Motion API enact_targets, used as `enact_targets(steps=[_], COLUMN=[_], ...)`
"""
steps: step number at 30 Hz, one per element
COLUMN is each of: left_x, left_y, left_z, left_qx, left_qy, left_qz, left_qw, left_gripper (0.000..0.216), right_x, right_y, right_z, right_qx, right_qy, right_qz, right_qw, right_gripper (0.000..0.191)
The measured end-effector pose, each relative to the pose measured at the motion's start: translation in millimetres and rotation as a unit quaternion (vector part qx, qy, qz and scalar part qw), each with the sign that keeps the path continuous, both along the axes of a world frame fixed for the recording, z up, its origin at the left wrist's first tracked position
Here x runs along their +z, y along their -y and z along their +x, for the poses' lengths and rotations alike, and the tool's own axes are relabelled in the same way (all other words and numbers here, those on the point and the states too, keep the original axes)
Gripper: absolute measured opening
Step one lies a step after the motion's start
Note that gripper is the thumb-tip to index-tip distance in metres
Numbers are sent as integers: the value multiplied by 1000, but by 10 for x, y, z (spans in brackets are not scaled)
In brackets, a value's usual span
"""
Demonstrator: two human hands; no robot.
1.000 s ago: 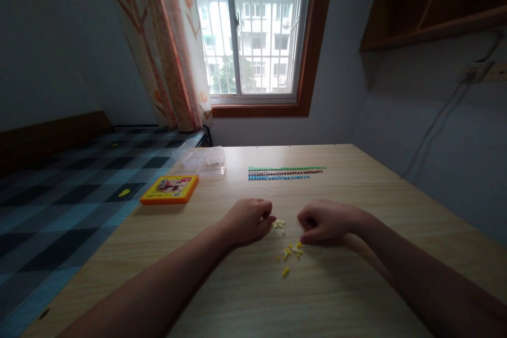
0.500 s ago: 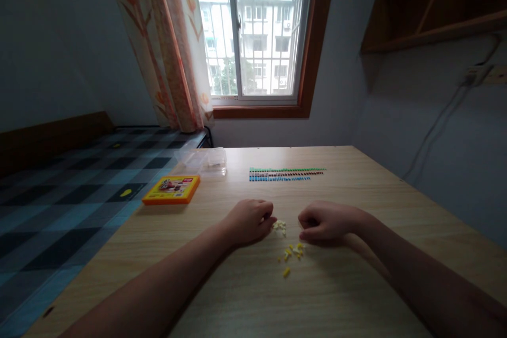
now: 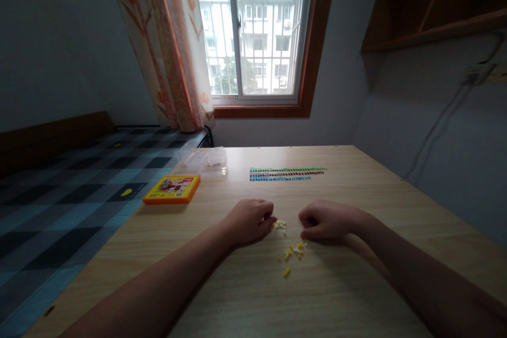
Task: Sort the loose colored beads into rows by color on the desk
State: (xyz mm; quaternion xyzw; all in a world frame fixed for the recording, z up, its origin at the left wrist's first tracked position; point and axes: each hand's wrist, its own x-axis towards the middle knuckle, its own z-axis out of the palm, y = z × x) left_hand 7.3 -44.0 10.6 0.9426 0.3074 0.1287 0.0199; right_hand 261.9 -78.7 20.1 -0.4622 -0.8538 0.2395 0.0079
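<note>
My left hand rests on the wooden table with its fingers curled and the thumb tip at the edge of a small pile of cream pieces. Whatever the fingers hold, if anything, is hidden. Opposite it, my right hand lies on its side, fingers bent inward and thumb low; I cannot make out anything in it. Just below its thumb are loose yellow pieces mixed with a few whitish ones. A larger yellow piece lies apart, nearer to me.
Farther back, tiny green, brown and blue pieces stand in three rows. An orange and yellow box sits at the table's left side, with clear plastic containers behind it. A checked bed adjoins the table's left edge.
My right thumb has shifted slightly, and a whitish piece below it shows more plainly. My left hand and the piles look the same.
</note>
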Motion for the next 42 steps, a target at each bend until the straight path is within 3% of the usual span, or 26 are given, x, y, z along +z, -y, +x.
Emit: enact_targets(steps=[6, 19, 42], left_x=[6, -4, -11], left_y=[7, 7, 0], left_z=[6, 3, 15], left_qx=[-2, -5, -14], left_qy=[-2, -8, -42], left_qz=[-1, 6, 21], left_qw=[1000, 1000, 999], left_gripper=[16, 17, 22], right_x=[-18, -4, -41], right_y=[12, -6, -21], right_z=[-39, 27, 37], right_qx=[-4, 19, 28], right_qy=[-5, -5, -2], right_qz=[41, -38, -28], right_qw=[999, 999, 999], right_gripper=[30, 27, 33])
